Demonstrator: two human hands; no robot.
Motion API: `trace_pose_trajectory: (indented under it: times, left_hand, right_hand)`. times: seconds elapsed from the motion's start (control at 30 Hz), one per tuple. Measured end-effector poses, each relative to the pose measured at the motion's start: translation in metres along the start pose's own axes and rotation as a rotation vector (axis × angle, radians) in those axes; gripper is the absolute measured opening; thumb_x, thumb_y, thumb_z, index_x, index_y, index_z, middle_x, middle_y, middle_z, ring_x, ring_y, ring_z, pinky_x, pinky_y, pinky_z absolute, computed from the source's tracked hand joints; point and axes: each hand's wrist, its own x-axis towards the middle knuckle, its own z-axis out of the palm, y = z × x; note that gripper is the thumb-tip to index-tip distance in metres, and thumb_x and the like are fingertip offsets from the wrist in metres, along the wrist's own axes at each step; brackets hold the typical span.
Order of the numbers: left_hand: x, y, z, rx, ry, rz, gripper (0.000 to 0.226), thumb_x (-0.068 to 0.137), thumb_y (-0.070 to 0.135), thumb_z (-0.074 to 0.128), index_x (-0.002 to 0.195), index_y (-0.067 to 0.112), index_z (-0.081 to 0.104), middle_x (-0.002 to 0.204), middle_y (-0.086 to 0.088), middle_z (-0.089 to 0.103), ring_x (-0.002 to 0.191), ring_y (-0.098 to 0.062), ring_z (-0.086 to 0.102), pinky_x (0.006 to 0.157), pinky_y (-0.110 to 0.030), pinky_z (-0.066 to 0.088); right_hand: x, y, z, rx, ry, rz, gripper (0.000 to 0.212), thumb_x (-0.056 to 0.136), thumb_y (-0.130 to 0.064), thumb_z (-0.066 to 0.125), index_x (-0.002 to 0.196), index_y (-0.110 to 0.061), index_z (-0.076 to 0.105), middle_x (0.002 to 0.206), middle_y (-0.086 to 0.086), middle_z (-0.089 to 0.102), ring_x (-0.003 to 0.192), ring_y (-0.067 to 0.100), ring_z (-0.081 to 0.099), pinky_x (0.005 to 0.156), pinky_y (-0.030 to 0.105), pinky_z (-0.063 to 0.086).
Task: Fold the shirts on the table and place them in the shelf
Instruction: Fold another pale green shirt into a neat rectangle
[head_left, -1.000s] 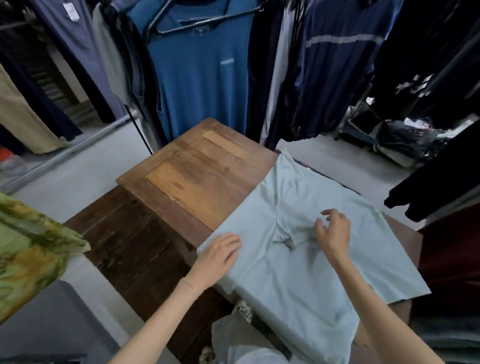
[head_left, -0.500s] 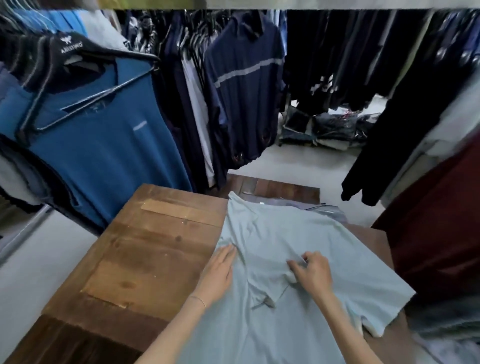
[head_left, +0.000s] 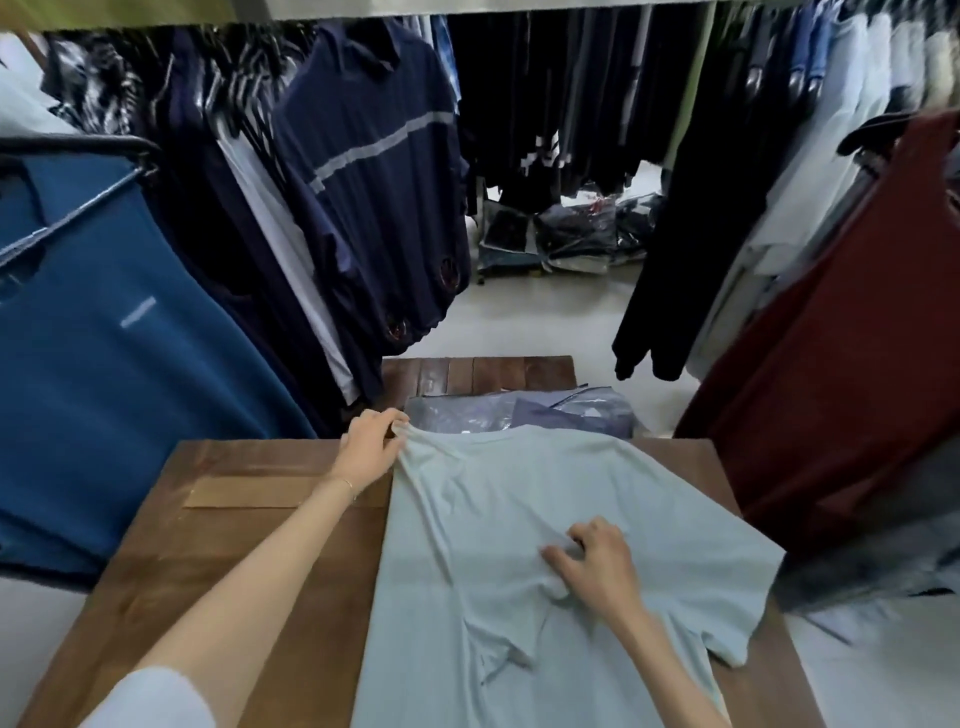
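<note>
A pale mint-green T-shirt (head_left: 519, 519) lies spread on the right half of the wooden table (head_left: 249, 545), one sleeve folded over its middle. My left hand (head_left: 370, 447) pinches the shirt's far left corner at the table's back edge. My right hand (head_left: 597, 564) grips a bunch of the folded sleeve fabric near the shirt's centre. The shirt's other sleeve reaches toward the table's right edge. No shelf is in view.
Bagged blue shirts (head_left: 524, 413) lie just beyond the table's far edge on a lower dark wooden surface (head_left: 478, 374). Hanging clothes crowd in: a blue shirt (head_left: 114, 364) on the left, navy tops (head_left: 374, 182) behind, a maroon garment (head_left: 841, 364) on the right. Packed clothes (head_left: 561, 239) sit on the floor.
My left hand slid from the shirt's left edge up to its far corner and took hold of it. My right hand keeps gripping the sleeve fabric. The camera view turned to face the table squarely.
</note>
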Motion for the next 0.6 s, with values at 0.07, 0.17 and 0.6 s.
trace_pose_trajectory:
  times: [0.07,0.17,0.6]
  left_hand:
    - [0.021,-0.009,-0.003,0.009,-0.111,0.027,0.01,0.087,0.036,0.057,0.096,0.041,0.057,0.105,-0.003,0.058,0.106,-0.025,0.049,0.089,-0.044,0.043]
    - [0.045,-0.018,-0.003,0.029,-0.266,0.115,0.012,0.073,0.059,0.052,0.077,0.048,0.052,0.095,0.001,0.06,0.099,-0.022,0.052,0.089,-0.043,0.043]
    - [0.081,-0.021,0.007,-0.091,-0.379,0.313,0.02,0.089,0.043,0.061,0.085,0.023,0.058,0.082,0.008,0.063,0.081,-0.012,0.057,0.079,-0.035,0.043]
  right_hand:
    - [0.0,0.001,0.0,0.035,0.02,0.019,0.038,0.074,-0.058,0.062,0.065,-0.022,0.05,0.076,0.002,0.046,0.089,0.027,0.051,0.068,0.027,0.027]
    - [0.0,0.002,0.004,0.031,0.048,0.049,0.028,0.081,-0.043,0.069,0.069,-0.021,0.058,0.074,-0.001,0.045,0.087,0.026,0.052,0.068,0.027,0.028]
    - [0.0,0.0,0.005,0.214,0.257,0.231,0.02,0.08,-0.028,0.074,0.068,-0.017,0.063,0.06,-0.001,0.063,0.057,0.008,0.056,0.057,0.019,0.039]
